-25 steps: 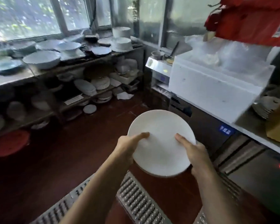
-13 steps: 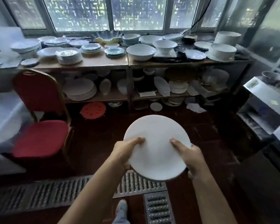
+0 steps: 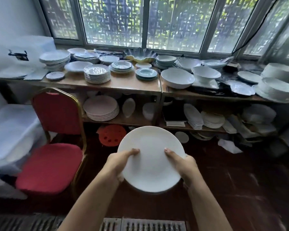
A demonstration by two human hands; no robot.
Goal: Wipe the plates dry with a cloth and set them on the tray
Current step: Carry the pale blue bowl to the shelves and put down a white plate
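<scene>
I hold the white plate (image 3: pixel 151 165) out over the dark floor (image 3: pixel 223 189), my left hand (image 3: pixel 119 164) and right hand (image 3: pixel 182 165) each gripping its rim (thumbs on top), before the crockery shelves (image 3: pixel 158 90).

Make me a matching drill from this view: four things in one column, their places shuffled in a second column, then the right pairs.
Things
1. white plate
2. red chair
3. large white bowl
4. stack of pinkish plates

Places
A. on the middle shelf, under the tabletop
B. on the tabletop below the window
C. gripped at its rim by the left hand and the right hand
D. on the floor to the left of the shelves

Pairs: 1-C, 2-D, 3-B, 4-A
</scene>
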